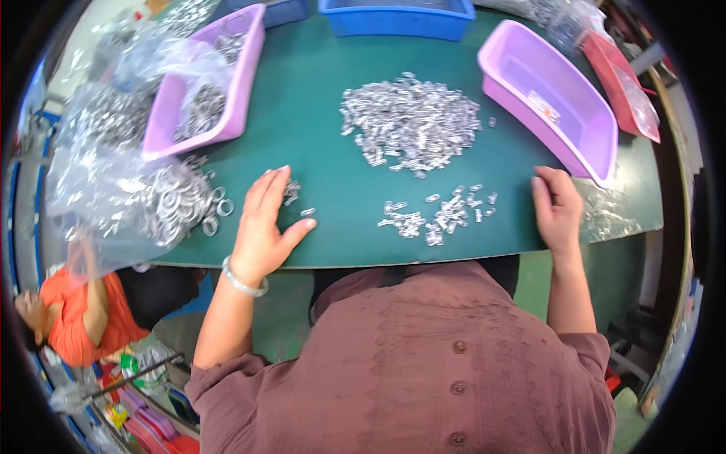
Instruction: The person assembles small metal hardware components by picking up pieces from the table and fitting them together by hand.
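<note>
My left hand (pixel 263 223) lies on the green table (pixel 325 151) with its fingers stretched out and its thumb spread. Next to its fingertips are a few small silvery metal pieces (pixel 292 192); another one rests beside the thumb. On the right, near the table's front edge, my right hand (pixel 558 210) is curled closed; whatever its fingers hold, if anything, is hidden. A loose scatter of the same metal pieces (pixel 451 215) lies between my hands, nearer the right one. Farther back sits a large heap of metal pieces (pixel 412 121).
A lilac bin (pixel 556 125) stands far right beside a red bin (pixel 616 87). Another lilac bin (pixel 243 98) holds metal parts at left, near plastic bags and a pile of metal rings (pixel 178 208). A blue bin (pixel 397 23) is at the back. A person in orange (pixel 87 318) is at far left.
</note>
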